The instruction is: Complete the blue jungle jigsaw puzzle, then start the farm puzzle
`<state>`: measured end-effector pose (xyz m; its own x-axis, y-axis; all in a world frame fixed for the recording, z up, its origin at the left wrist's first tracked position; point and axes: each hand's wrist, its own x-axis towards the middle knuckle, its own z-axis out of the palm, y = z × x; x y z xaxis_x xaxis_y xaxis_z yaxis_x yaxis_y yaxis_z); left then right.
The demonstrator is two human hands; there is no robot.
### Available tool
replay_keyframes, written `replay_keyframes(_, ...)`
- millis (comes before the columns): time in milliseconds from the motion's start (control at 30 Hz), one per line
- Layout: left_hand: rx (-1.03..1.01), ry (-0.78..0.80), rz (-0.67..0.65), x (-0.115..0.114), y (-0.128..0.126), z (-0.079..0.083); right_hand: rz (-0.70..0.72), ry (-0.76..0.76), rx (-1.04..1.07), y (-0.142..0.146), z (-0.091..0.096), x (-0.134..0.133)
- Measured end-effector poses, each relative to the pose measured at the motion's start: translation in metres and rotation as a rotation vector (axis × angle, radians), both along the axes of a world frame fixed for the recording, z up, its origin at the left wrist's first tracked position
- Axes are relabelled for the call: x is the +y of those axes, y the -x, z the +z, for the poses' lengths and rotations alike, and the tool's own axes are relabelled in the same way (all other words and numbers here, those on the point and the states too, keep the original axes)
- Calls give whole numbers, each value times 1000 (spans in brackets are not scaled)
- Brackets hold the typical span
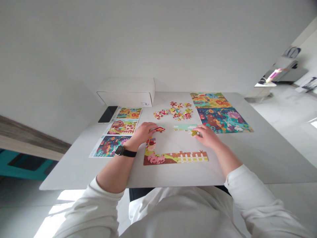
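Note:
My left hand (145,132), with a black watch on the wrist, has its fingers curled on a red-roofed jigsaw piece (160,129) at the upper left of a partly joined puzzle. A yellow-green jigsaw piece (195,133) is between the fingers of my right hand (207,136), just under the right end of a pale blue sky strip (184,127). Nearer to me lies the joined border (173,158), L-shaped, with a pink pig and a white fence. The left hand covers part of its upper left side.
Loose jigsaw pieces (177,111) are heaped behind the puzzle. Picture cards (122,127) and a black phone (108,114) lie on the left, before a white box (126,97). Two finished puzzles (223,115) lie at the right on the white table (260,158). A wall stands behind.

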<state>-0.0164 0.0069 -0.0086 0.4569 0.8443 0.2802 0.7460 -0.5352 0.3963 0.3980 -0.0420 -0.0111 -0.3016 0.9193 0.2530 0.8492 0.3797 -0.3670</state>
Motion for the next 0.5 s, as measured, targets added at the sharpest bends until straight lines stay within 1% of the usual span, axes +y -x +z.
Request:
replay_keyframes(133,-76,-34,94,-3,0,6,-12,-52,62,1,1,0)
replay_keyframes(267,-255,22,258,-8,0,13,-4,-130,141,0,3,5)
replay_keyframes(400,-478,70,382,-10,-2,20,21,-258,145,-2,4,20)
replay_keyframes(500,-514,85,459,-10,-4,26,24,-312,100,-4,4,35)
